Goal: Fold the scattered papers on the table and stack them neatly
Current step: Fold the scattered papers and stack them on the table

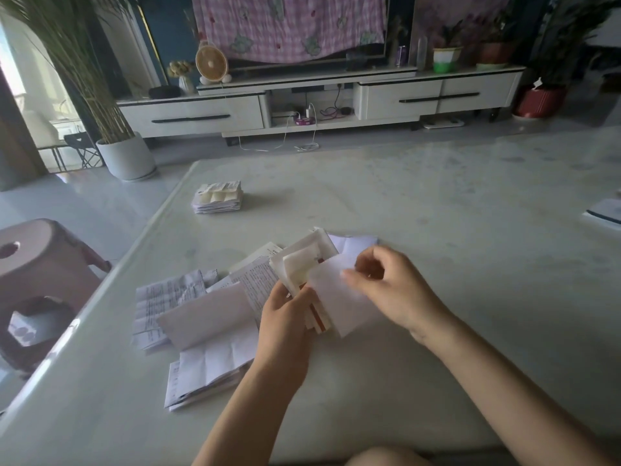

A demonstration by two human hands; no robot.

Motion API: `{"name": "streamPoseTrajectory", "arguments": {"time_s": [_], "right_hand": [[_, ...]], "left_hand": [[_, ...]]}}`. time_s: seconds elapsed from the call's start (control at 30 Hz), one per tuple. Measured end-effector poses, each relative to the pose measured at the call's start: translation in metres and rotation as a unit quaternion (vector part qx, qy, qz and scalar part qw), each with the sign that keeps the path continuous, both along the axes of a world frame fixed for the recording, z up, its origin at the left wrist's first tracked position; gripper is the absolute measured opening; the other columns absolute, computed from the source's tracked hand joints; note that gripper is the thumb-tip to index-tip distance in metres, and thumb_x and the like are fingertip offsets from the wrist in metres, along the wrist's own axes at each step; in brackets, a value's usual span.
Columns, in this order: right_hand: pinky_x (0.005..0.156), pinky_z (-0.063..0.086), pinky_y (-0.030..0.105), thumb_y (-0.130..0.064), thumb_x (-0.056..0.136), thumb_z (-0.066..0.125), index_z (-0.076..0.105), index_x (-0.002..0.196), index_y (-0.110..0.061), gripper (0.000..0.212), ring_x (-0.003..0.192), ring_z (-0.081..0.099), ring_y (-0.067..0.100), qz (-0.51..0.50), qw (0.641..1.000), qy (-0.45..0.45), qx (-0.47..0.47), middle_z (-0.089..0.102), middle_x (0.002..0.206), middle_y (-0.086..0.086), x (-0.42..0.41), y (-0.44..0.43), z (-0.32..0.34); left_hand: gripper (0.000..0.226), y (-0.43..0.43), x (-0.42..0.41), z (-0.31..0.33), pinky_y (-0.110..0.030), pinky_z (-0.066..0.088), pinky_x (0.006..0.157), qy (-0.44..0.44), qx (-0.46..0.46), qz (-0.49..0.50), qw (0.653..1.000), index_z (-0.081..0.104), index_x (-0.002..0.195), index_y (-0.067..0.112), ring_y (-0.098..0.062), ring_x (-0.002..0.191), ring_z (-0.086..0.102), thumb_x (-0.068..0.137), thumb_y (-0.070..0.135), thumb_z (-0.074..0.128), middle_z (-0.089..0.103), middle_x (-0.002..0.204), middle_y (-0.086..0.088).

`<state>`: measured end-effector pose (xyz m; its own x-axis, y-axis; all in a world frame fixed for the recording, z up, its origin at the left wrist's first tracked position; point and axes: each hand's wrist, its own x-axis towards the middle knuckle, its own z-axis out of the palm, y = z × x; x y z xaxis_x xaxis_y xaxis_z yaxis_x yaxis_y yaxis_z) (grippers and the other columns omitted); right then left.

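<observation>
My left hand (285, 317) grips a bundle of folded papers (302, 260), holding it tilted up off the table. My right hand (386, 280) pinches the upper edge of a white sheet (339, 304) that lies against the front of that bundle. To the left, scattered papers (201, 317) lie loose on the pale marble table (437, 213), some printed, some blank and creased. A small neat stack of folded papers (217, 197) sits farther back on the left of the table.
A pink plastic stool (37, 270) stands off the table's left edge. A booklet (605, 215) lies at the table's right edge. Beyond the table are a white TV cabinet (302, 99), a potted plant (124, 156) and floor cables.
</observation>
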<state>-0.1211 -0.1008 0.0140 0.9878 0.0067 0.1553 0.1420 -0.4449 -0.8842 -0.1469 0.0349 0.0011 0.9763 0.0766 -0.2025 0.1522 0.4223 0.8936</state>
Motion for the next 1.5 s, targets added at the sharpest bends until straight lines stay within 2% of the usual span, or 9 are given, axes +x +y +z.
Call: {"name": "streamPoseTrajectory", "arguments": {"time_s": [0.2, 0.37, 0.53, 0.8, 0.97, 1.17, 1.27, 1.4, 1.5], "right_hand": [[0.059, 0.038, 0.009, -0.014, 0.081, 0.069, 0.051, 0.08, -0.015, 0.018, 0.06, 0.052, 0.005, -0.061, 0.985, -0.144, -0.065, 0.056, 0.07, -0.008, 0.005, -0.015, 0.021], [0.059, 0.04, 0.011, -0.017, 0.079, 0.071, 0.055, 0.08, -0.016, 0.016, 0.063, 0.052, 0.007, -0.042, 0.983, -0.16, -0.083, 0.058, 0.069, -0.01, 0.005, -0.005, 0.023], [0.053, 0.039, 0.009, -0.022, 0.08, 0.072, 0.058, 0.075, -0.017, 0.015, 0.056, 0.055, 0.003, -0.058, 0.988, -0.142, -0.025, 0.062, 0.065, -0.01, -0.001, 0.014, 0.015], [0.063, 0.039, 0.026, -0.013, 0.086, 0.058, 0.065, 0.077, -0.007, 0.014, 0.069, 0.058, 0.018, -0.129, 0.967, -0.207, -0.069, 0.068, 0.075, 0.004, 0.031, -0.002, 0.012], [0.084, 0.043, 0.029, -0.021, 0.088, 0.059, 0.069, 0.096, -0.014, 0.014, 0.104, 0.057, 0.028, -0.081, 0.973, -0.056, -0.211, 0.064, 0.109, 0.01, 0.104, -0.01, -0.005], [0.1, 0.033, 0.035, -0.048, 0.076, 0.069, 0.049, 0.128, -0.017, 0.064, 0.126, 0.04, 0.025, -0.003, 0.925, 0.075, -0.372, 0.046, 0.135, 0.005, 0.103, -0.002, -0.011], [0.094, 0.04, 0.036, -0.038, 0.071, 0.077, 0.058, 0.113, -0.01, 0.054, 0.11, 0.053, 0.027, 0.009, 0.937, 0.135, -0.321, 0.059, 0.116, 0.005, 0.102, -0.006, -0.002], [0.062, 0.035, 0.029, -0.018, 0.084, 0.065, 0.05, 0.077, -0.011, 0.019, 0.075, 0.051, 0.019, 0.048, 0.978, 0.146, -0.144, 0.052, 0.079, 0.002, 0.083, -0.013, 0.002], [0.062, 0.043, 0.021, -0.011, 0.09, 0.058, 0.059, 0.091, -0.003, 0.008, 0.072, 0.055, 0.012, 0.097, 0.986, 0.131, 0.039, 0.06, 0.083, 0.004, 0.051, -0.008, 0.01]], "left_hand": [[0.016, 0.004, 0.001, 0.003, -0.031, 0.053, 0.063, 0.023, -0.041, -0.017, 0.999, 0.062, 0.098, 0.011, -0.02, 0.08, 0.067, 0.093, 0.007, 0.048, 0.071, 0.089, -0.007], [0.018, 0.002, 0.001, 0.005, -0.029, 0.055, 0.059, -0.001, -0.032, -0.062, 0.998, 0.063, 0.097, 0.01, -0.015, 0.073, 0.069, 0.095, 0.008, 0.045, 0.073, 0.081, -0.003], [0.022, -0.003, -0.001, 0.009, -0.034, 0.055, 0.074, -0.026, -0.04, -0.094, 0.994, 0.064, 0.097, 0.011, -0.013, 0.074, 0.069, 0.096, 0.009, 0.042, 0.073, 0.082, -0.003], [0.012, 0.005, 0.003, -0.002, -0.031, 0.046, 0.066, 0.033, -0.021, 0.085, 0.996, 0.061, 0.098, 0.012, -0.018, 0.071, 0.061, 0.095, 0.012, 0.049, 0.065, 0.081, -0.004], [0.009, 0.005, 0.004, -0.002, -0.031, 0.044, 0.063, 0.048, -0.024, 0.096, 0.994, 0.06, 0.094, 0.012, -0.017, 0.065, 0.06, 0.094, 0.012, 0.05, 0.064, 0.077, -0.004], [0.015, 0.007, 0.008, 0.002, -0.033, 0.047, 0.067, 0.05, -0.045, 0.067, 0.995, 0.06, 0.105, 0.008, -0.02, 0.073, 0.06, 0.095, 0.012, 0.049, 0.065, 0.084, -0.008], [0.016, 0.007, 0.008, 0.003, -0.033, 0.047, 0.068, 0.049, -0.046, 0.064, 0.996, 0.062, 0.104, 0.009, -0.02, 0.073, 0.062, 0.094, 0.011, 0.049, 0.067, 0.083, -0.006], [0.014, 0.006, 0.008, 0.007, -0.03, 0.048, 0.063, 0.041, -0.049, 0.044, 0.997, 0.063, 0.098, 0.012, -0.014, 0.064, 0.065, 0.094, 0.012, 0.05, 0.07, 0.074, -0.002], [0.011, 0.004, 0.008, 0.006, -0.026, 0.051, 0.063, 0.018, -0.012, 0.058, 0.998, 0.06, 0.091, 0.015, -0.012, 0.067, 0.065, 0.094, 0.015, 0.05, 0.067, 0.075, 0.0]]}}
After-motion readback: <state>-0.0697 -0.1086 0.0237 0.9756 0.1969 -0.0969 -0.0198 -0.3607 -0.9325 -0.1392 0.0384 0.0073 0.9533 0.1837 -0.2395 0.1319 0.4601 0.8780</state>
